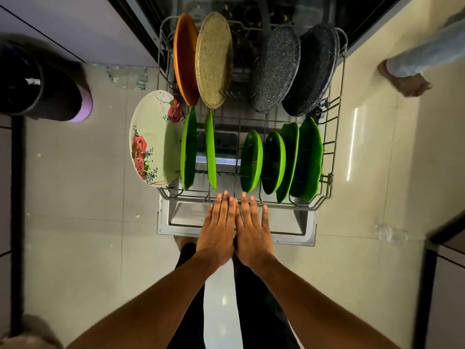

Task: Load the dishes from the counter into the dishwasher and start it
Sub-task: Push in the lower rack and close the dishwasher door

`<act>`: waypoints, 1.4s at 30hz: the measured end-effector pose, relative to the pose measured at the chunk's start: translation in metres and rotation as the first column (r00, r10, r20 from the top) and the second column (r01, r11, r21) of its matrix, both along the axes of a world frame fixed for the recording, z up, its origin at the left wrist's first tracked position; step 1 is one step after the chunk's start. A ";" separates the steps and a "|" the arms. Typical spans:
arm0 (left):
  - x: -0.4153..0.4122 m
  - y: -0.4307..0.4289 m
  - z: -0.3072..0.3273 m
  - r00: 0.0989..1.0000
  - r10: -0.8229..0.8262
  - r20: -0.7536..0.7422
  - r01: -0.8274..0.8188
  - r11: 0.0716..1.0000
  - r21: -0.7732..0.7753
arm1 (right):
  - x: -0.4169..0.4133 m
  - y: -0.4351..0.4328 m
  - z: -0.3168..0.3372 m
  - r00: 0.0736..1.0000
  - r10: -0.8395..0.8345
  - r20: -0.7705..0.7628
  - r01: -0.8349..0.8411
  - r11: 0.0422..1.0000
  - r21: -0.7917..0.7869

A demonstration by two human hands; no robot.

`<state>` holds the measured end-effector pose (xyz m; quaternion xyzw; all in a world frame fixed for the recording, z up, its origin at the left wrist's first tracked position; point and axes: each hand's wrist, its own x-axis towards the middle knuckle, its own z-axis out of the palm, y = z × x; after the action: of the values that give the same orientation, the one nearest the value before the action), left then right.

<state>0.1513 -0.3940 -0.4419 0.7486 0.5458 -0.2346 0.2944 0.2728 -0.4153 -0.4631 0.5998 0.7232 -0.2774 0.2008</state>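
Both grips are lying flat & wide, holding nothing: left grip [217,230] and right grip [253,235] side by side, fingertips reaching the front rail of the rack [289,206] at its 6 o'clock. Can't tell if they're touching it. Rack is sitting out over the open door [307,230], full. Green plates [251,162] are standing on edge across the near row, orange plate [185,59] & tan speckled plate [214,59] at 11, dark speckled plates [276,69] at 1, floral plate [153,139] leaning at 9, overhanging the side rail. Prob. the loaded rack is going to feel heavy. Crockery is fragile, so pushing slowly w/ palms centred on the stiff front rail is looking best, not on plates.
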 end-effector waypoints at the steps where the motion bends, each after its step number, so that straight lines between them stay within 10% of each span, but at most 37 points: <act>1: 0.001 0.005 -0.002 1.000 0.011 0.015 -0.011 1.000 0.002 | 0.002 0.006 0.000 1.000 -0.008 -0.012 0.008 1.000 0.008; 42: 0.013 0.303 -0.029 0.983 -0.060 0.175 0.016 0.970 0.244 | 0.035 0.316 -0.017 1.000 -0.028 0.001 0.027 0.976 0.214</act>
<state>0.1641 -0.0906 -0.4706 0.8075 0.5266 -0.1028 0.2449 0.3082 -0.0990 -0.4798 0.6286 0.7399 -0.1994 0.1326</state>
